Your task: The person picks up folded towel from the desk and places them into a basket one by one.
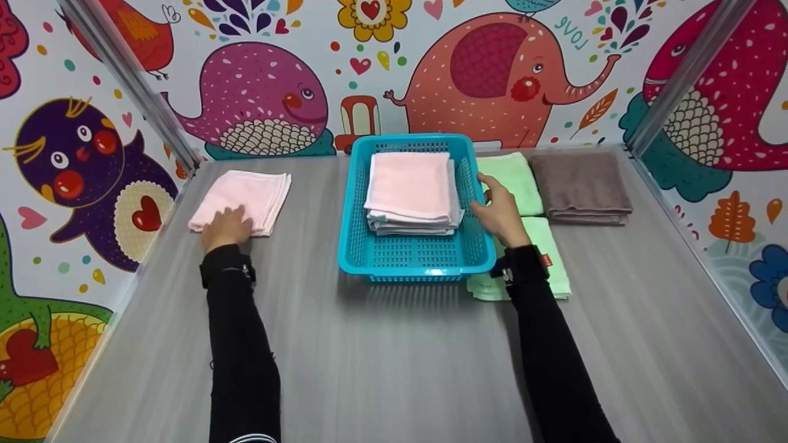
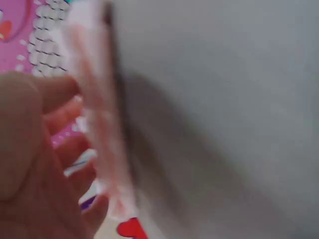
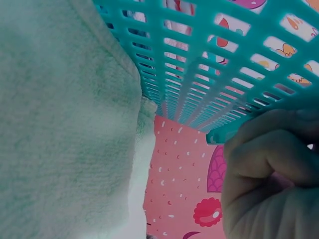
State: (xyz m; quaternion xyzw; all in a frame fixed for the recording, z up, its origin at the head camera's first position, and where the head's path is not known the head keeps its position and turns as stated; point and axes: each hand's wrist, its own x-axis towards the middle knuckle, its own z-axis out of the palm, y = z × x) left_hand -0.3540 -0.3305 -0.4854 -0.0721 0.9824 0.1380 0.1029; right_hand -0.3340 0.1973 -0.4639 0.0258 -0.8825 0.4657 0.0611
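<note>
A folded pink towel [image 1: 261, 192] lies on the table at the left. My left hand [image 1: 228, 230] rests on its near edge, and in the left wrist view the fingers [image 2: 76, 149] reach over the towel's side without curling round it. In the middle is a turquoise plastic basket [image 1: 418, 274] with perforated walls. It holds a neat stack of folded towels with a pink towel [image 1: 409, 184] on top. My right hand [image 1: 503, 214] grips the basket's right rim, the thumb on the inner side. The right wrist view shows its bent fingers [image 3: 271, 149] at the rim.
Folded light green towels [image 1: 548, 249] lie right of the basket, partly under its edge and behind my right wrist. A folded brown towel [image 1: 582, 184] sits at the back right. Printed cartoon walls [image 1: 265, 92] enclose the grey table [image 1: 394, 369] at the back and sides.
</note>
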